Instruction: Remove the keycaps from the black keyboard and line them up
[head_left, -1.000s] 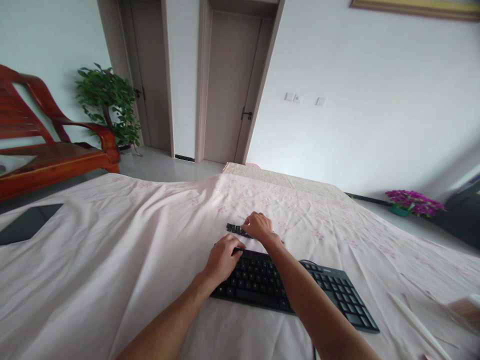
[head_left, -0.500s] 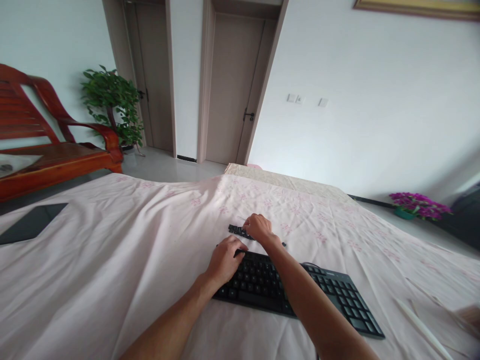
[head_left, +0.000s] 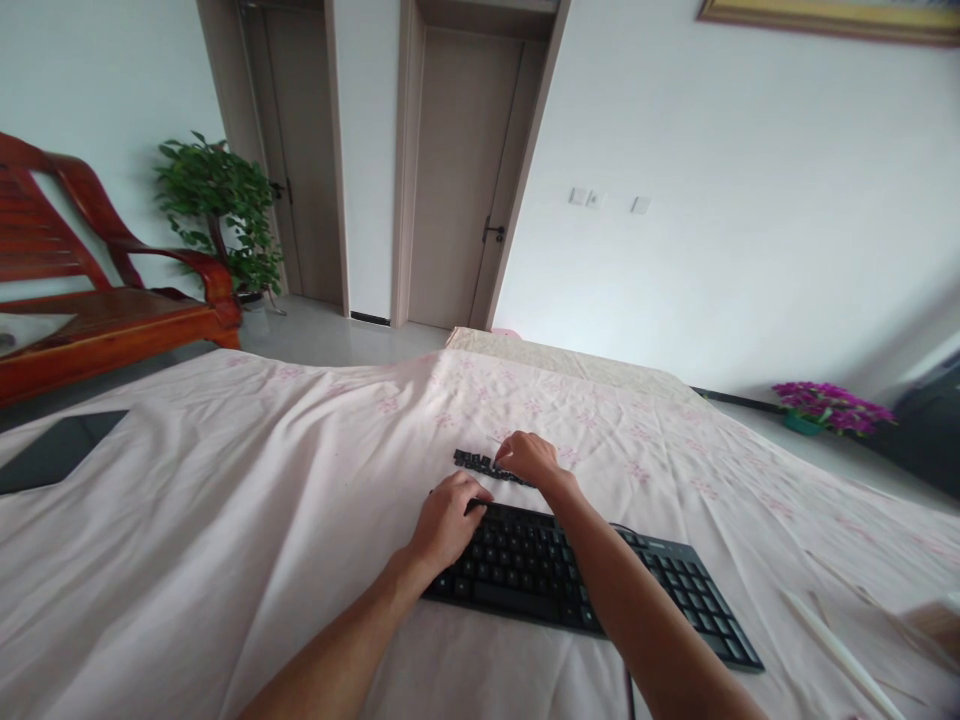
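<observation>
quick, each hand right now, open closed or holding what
Left hand: curled at the far left corner of the keyboard; grip cannot be told.
Right hand: bent at the loose black keycaps; whether it holds one cannot be told.

Two hands, one keyboard, loose keycaps uncountable, two doors, one bench.

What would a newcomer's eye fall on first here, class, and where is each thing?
The black keyboard stands out first, low in the middle on the pale cloth, the left hand at its far left corner. Just beyond it, the right hand is at some small black keys. Farther off, purple flowers stand toward the right, a reddish bench at the left.
</observation>
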